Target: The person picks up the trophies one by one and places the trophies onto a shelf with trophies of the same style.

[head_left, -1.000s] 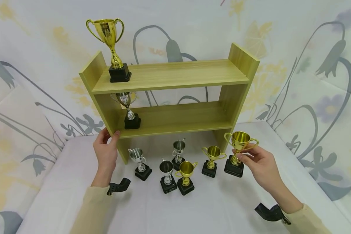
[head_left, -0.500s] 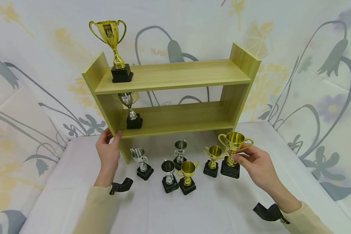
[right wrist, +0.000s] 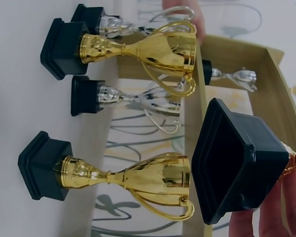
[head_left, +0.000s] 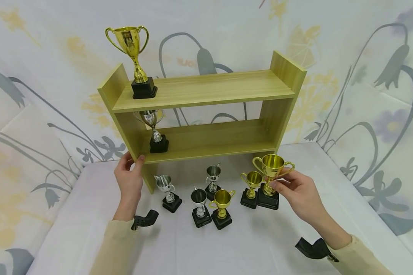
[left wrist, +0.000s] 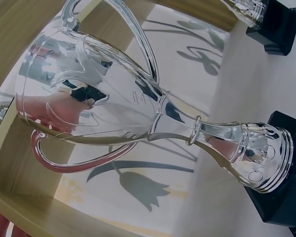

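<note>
In the head view, my right hand (head_left: 297,194) pinches a gold trophy cup (head_left: 272,164) by its stem. It is off the table; the right wrist view shows the hollow underside of its black base (right wrist: 241,163). A smaller gold trophy (head_left: 252,183) stands just left of it. My left hand (head_left: 129,185) grips the left side panel of the wooden shelf (head_left: 206,139), thumb on the front edge. Close to the left wrist camera is a silver trophy (left wrist: 98,94). A large gold trophy (head_left: 134,57) stands on the top board, a silver one (head_left: 155,126) on the middle board.
On the white table (head_left: 247,252), in front of and under the shelf, stand another gold trophy (head_left: 221,206) and silver trophies, at left (head_left: 166,189), centre (head_left: 199,206) and farther back (head_left: 213,177). A flowered cloth (head_left: 358,114) hangs behind.
My right hand has carried the gold trophy left, closer to the smaller gold trophy beside it. My left hand keeps its grip on the shelf. The head view has shifted slightly.
</note>
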A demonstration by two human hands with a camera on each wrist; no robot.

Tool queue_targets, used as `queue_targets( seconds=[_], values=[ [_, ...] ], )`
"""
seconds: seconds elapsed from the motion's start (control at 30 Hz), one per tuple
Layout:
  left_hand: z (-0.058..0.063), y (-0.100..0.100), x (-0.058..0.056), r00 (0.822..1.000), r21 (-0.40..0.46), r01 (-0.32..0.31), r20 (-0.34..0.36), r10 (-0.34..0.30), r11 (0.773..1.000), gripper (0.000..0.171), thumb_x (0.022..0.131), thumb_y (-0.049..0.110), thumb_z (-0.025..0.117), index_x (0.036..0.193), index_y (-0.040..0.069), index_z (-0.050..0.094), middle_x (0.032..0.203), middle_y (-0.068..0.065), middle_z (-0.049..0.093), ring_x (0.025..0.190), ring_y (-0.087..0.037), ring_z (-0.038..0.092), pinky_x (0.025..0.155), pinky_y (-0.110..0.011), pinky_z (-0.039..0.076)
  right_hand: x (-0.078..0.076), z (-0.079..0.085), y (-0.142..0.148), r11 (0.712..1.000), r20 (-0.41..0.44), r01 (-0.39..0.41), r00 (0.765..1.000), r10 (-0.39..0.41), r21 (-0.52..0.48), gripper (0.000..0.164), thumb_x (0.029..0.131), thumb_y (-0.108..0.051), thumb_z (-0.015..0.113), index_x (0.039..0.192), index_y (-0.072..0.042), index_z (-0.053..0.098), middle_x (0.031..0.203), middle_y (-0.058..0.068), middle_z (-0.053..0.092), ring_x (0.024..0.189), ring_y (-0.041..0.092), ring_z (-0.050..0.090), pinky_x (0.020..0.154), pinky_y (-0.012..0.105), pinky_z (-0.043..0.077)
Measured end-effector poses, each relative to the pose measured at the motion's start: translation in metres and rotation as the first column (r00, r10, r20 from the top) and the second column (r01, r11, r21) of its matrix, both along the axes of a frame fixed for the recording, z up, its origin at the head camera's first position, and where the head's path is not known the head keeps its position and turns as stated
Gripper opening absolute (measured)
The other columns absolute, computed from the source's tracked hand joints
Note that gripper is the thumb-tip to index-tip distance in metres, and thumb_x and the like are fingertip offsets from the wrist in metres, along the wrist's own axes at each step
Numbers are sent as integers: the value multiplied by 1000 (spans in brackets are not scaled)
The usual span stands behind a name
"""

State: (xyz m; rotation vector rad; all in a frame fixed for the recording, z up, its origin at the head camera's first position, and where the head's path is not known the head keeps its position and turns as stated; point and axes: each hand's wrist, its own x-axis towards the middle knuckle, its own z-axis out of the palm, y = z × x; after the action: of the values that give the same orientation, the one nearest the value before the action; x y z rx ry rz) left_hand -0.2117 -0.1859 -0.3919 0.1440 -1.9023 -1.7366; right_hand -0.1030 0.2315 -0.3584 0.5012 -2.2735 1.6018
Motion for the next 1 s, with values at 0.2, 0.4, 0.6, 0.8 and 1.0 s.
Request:
queue_targets(
  seconds=[0.2,0.4,0.6,0.8,1.0],
  values=[
    [0,1,1,1000,-7,-9,7,9,1000,38,96,19,66,131,5,63,109,6,59,106,-12,55,94,-33,48,4,4,-4,1000,7,9,1000,-9,1,27,87,15,65,113,9,63,106,-4,70,91,6,69,75,23,55],
    [0,1,1,1000,-14,-3,-9,3,1000,38,96,18,65,131,5,62,109,6,58,107,-12,55,94,-33,48,6,5,-7,1000,5,3,1000,-3,-30,26,87,15,65,112,10,62,105,-8,70,88,7,70,73,22,55],
    [0,1,1,1000,-17,1,-7,-1,1000,37,96,18,65,132,5,62,108,6,57,107,-12,54,94,-34,48,5,6,-11,997,1,-31,1000,31,-69,25,87,16,64,112,12,61,106,-3,71,89,9,70,75,22,55],
    [0,1,1,1000,-18,-4,2,4,1000,38,96,18,65,132,6,62,109,7,57,108,-12,54,96,-37,48,5,6,-15,993,11,-51,999,53,-109,25,88,15,64,113,9,62,107,-1,71,91,10,70,76,23,55],
    [0,1,1,1000,-25,-4,4,4,1000,39,97,20,65,133,5,61,109,6,57,109,-12,54,98,-39,47,5,7,-18,984,-1,-80,997,81,-156,26,88,16,62,111,6,64,106,5,71,91,11,70,76,23,55]
  ],
)
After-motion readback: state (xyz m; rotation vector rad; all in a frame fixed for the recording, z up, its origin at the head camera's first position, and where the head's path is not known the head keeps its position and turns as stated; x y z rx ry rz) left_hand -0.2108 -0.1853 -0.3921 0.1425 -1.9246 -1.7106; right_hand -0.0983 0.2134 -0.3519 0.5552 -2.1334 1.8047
